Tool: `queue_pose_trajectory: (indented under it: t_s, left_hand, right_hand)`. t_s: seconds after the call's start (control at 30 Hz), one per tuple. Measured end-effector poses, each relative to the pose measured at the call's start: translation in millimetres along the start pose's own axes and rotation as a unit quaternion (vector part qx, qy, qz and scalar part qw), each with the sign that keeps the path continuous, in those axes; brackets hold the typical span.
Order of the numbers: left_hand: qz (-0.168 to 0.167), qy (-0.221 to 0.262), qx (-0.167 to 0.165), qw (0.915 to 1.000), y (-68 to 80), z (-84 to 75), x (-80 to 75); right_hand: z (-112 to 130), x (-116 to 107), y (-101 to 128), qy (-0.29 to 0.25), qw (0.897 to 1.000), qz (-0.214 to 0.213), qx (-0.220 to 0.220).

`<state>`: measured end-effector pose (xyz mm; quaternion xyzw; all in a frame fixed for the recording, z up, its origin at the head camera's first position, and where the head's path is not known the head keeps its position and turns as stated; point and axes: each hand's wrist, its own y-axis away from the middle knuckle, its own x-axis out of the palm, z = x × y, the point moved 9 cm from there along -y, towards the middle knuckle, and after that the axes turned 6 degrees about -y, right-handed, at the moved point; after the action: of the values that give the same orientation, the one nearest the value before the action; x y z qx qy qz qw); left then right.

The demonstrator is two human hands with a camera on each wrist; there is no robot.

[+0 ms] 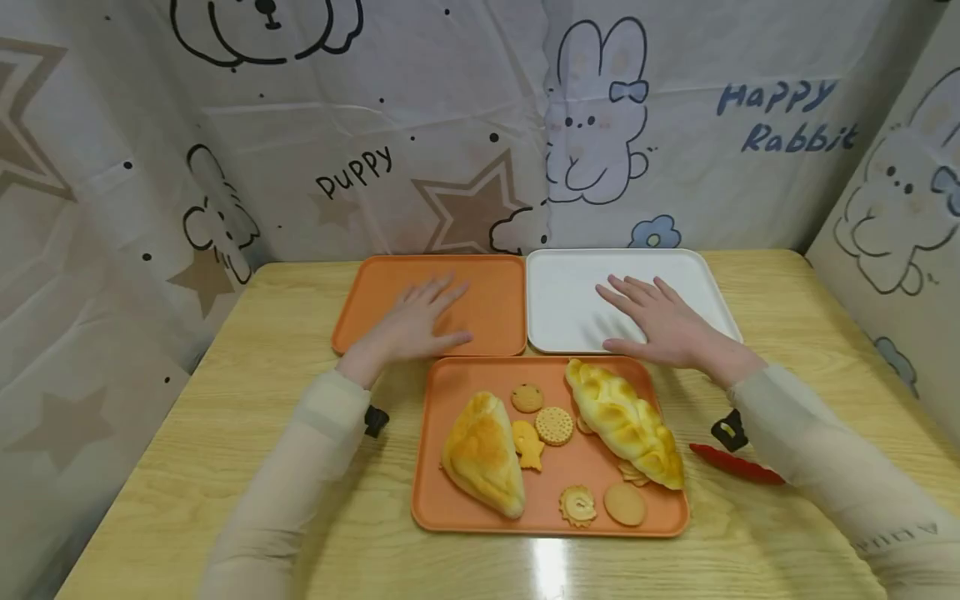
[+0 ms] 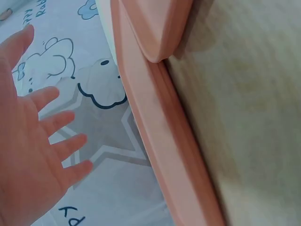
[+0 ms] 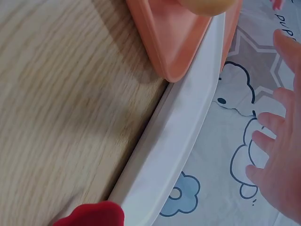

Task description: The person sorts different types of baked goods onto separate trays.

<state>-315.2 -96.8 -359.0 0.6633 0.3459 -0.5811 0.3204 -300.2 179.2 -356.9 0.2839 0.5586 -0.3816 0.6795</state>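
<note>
My left hand (image 1: 416,321) hovers palm down over the orange tray (image 1: 487,283) at the back left, its fingers spread and holding nothing. Above the white tray (image 1: 570,275) at the back right is my right hand (image 1: 656,325), also spread and holding nothing. Both wrist views show a gap between palm and trays. In front, a second orange tray (image 1: 487,523) carries a triangular bread (image 1: 483,454) on its left and a braided bread (image 1: 626,421) on its right. Between them lie round cookies (image 1: 554,426), a fish-shaped cookie (image 1: 528,446), a scalloped cookie (image 1: 578,505) and an oval cookie (image 1: 626,504).
A red chili pepper (image 1: 737,464) lies on the wooden table (image 1: 225,417), right of the front tray and partly behind my right sleeve. Some cookies are partly hidden under the braided bread. A printed cloth (image 1: 450,100) hangs behind the table and along both sides.
</note>
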Motion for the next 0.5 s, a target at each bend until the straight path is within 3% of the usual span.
queue_pose_trajectory:
  t_s: [0.17,0.5]
  left_hand:
    - [-0.002,0.024,-0.018,0.9996,10.5,5.0,2.8]
    - [-0.036,0.095,-0.043,0.9939,30.5,10.4,0.9]
  right_hand:
    - [-2,-3,10,-0.014,1.0,-0.002,0.01]
    - [-7,-11,43,-0.032,0.999,-0.015,0.003]
